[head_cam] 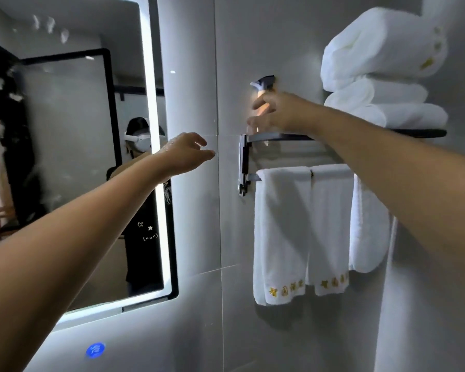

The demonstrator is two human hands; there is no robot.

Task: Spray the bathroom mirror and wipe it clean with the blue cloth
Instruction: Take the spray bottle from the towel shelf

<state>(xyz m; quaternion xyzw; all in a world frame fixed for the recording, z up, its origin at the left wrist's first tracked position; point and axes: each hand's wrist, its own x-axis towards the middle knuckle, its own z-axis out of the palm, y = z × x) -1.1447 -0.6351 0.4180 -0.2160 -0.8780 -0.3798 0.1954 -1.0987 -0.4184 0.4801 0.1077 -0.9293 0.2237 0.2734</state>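
The lit bathroom mirror (73,162) hangs on the left, with white foam spots across its upper left part. A spray bottle (264,84) with a dark trigger head stands on the left end of the wall shelf (261,136). My right hand (277,114) is at the bottle's neck, its fingers spread fairly straight across the front of it. My left hand (188,154) hovers in front of the grey wall between mirror and rack, fingers loosely curled and holding nothing. No blue cloth is in view.
Rolled white towels (381,65) are stacked on the shelf. Several white towels (282,232) hang from the bar below it. A blue touch button (95,350) glows under the mirror. Grey tiled wall (193,76) separates mirror and rack.
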